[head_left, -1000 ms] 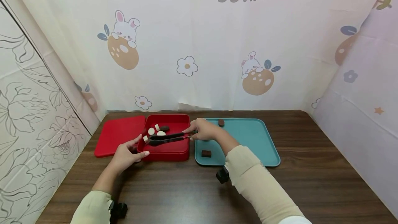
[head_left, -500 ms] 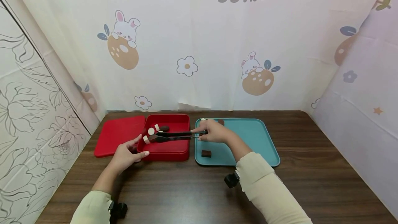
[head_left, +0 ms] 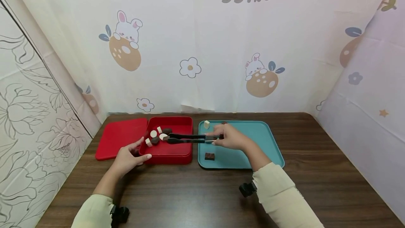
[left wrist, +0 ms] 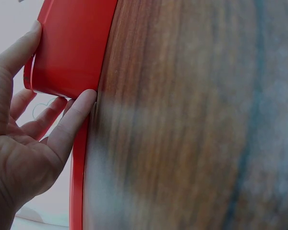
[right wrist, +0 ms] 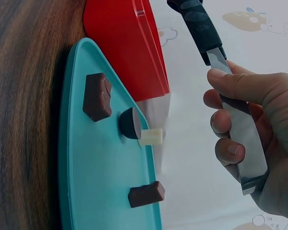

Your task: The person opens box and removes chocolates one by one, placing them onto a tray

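Note:
My right hand (head_left: 231, 137) grips a pair of tongs (head_left: 186, 138) with black tips and a metal handle. In the right wrist view, fingers and thumb wrap the tongs' metal handle (right wrist: 245, 139). The tips reach left over the open red box (head_left: 178, 147), right by a white round piece. Several white and dark brown chocolates (head_left: 154, 140) lie in the box's left half. My left hand (head_left: 126, 159) holds the box's front left corner, thumb on the front wall and fingers along the left side. In the left wrist view this corner of the red box (left wrist: 74, 48) sits between thumb and fingers.
A teal tray (head_left: 253, 143) stands right of the box. On it are a brown block (head_left: 209, 156), a white piece (head_left: 206, 124) and dark chocolates (right wrist: 147, 194). A flat red lid (head_left: 121, 138) lies left of the box. Patterned curtains (head_left: 196, 45) border the wooden table (head_left: 177, 192).
My right hand has moved right with the tongs. Their tips have left the dark chocolate in the box's left part, now in plain sight. My left hand stays on the corner.

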The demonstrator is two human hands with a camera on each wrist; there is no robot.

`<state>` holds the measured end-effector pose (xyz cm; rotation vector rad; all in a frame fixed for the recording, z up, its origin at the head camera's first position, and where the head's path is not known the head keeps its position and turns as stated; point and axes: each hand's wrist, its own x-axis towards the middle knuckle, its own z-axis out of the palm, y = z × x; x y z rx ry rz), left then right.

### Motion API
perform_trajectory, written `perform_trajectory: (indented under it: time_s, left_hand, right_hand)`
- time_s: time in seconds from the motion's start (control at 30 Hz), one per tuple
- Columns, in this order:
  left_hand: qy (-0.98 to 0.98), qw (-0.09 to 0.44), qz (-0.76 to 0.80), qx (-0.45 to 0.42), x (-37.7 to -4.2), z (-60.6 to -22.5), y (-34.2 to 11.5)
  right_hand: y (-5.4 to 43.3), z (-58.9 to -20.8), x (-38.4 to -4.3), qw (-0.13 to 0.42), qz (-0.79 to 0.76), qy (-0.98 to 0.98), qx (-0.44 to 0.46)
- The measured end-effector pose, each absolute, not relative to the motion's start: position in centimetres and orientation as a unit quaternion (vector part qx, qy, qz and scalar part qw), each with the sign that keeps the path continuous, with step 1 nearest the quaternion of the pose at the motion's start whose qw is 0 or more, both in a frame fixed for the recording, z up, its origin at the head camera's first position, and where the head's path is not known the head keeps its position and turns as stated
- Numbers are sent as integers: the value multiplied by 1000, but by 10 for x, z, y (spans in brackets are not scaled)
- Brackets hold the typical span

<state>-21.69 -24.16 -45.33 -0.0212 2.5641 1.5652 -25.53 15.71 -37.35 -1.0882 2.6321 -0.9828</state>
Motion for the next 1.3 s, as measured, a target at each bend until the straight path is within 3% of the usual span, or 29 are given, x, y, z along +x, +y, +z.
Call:
perform_trajectory:
  time_s: [0.77, 1.3]
  left_hand:
    - [857, 68, 511, -5, -217, -453, -242]
    - [856, 70, 512, -8, -216, -453, -241]
  right_hand:
    - [215, -384, -223, 48, -381, 865, -322]
    - [266, -397, -194, -7, -395, 854, -338]
